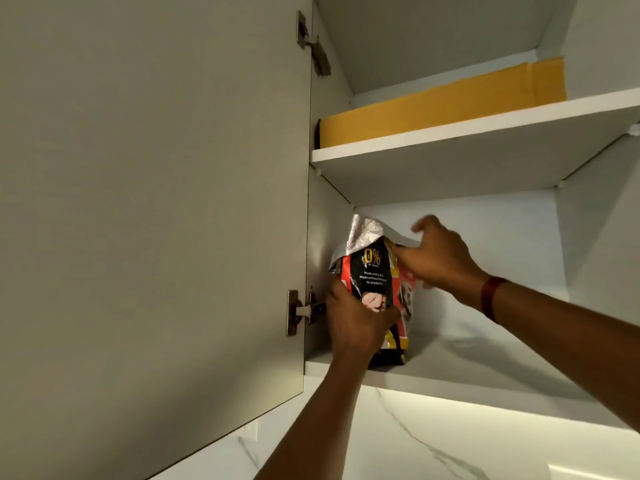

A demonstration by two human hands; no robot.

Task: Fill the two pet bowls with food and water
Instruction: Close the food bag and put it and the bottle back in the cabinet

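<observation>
Cabinet door (156, 202): swung wide open, to the left of both hands.
Lower shelf (485, 362): under the hands, running off to the right of them; it carries the food bag.
Upper shelf (450, 133): above both hands.
Marble wall (415, 438): below the cabinet, between the two forearms, lit by a bright strip.
Box (443, 105): long and yellow, lying on the upper shelf, well above the hands.
Food bag (372, 275): red, black and yellow, standing between the two hands at the left end of the lower shelf, its silver top crumpled and folded over.
Right hand (440, 254): a little blurred, grasping the bag's upper right edge, with one finger raised above the rest.
Left hand (356, 320): clasped round the bag's lower left side, thumb across the front.
Wristband (490, 296): dark red, on the right wrist.
Lower hinge (304, 311): just left of the left hand.
Upper hinge (311, 43): far above it.
</observation>
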